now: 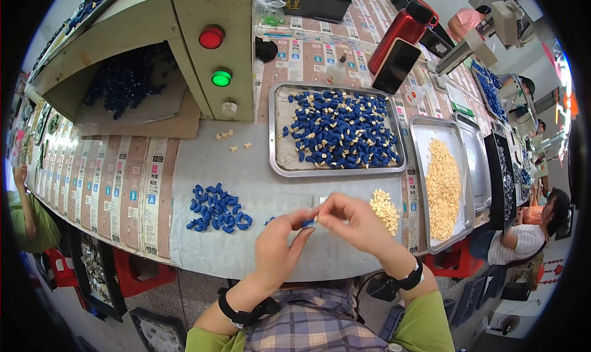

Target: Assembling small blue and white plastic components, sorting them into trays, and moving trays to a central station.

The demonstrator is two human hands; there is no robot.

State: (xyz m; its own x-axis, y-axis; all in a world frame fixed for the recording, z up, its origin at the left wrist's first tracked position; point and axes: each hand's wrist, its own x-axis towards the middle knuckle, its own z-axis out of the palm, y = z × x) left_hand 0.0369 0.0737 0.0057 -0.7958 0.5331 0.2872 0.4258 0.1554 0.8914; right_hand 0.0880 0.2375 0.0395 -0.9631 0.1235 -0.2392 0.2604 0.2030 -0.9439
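Over the paper-covered work area (283,260), my left hand (275,247) pinches a small blue curved piece (308,223). My right hand (356,223) meets it with closed fingertips, and a tiny pale bit (316,219) shows at the contact; its shape is too small to make out. To the left lies a loose heap of blue curved pieces (215,208). A heap of small cream pieces (385,211) sits beside my right hand. Beyond my hands, a metal tray (276,149) holds many blue pieces mixed with cream ones.
A beige machine (212,69) with red and green buttons stands at the left, blue pieces inside. A second tray (420,186) of cream pieces lies right. Behind stand a red flask (400,35), a phone (397,67) and a grey bin (314,1). Co-workers sit at both sides.
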